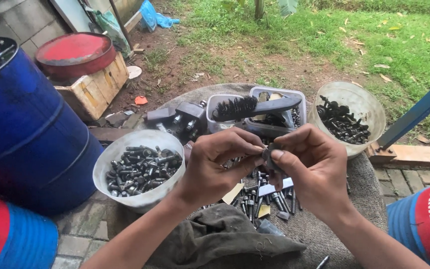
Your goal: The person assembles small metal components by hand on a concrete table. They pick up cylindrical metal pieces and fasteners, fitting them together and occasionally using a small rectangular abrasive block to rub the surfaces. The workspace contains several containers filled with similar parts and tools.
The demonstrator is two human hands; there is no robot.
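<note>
Two hands meet over the table: the left hand [220,167] and right hand [309,169] pinch one small dark metal part [269,155] between their fingertips, loose bolts [267,197] lying just beneath them.

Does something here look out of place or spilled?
Yes: loose bolts lie scattered on the grey mat below both hands, outside the white tubs. The wire brush rests askew across two plastic boxes.

bare left hand [215,167] and right hand [312,172], forearms unsleeved.
</note>
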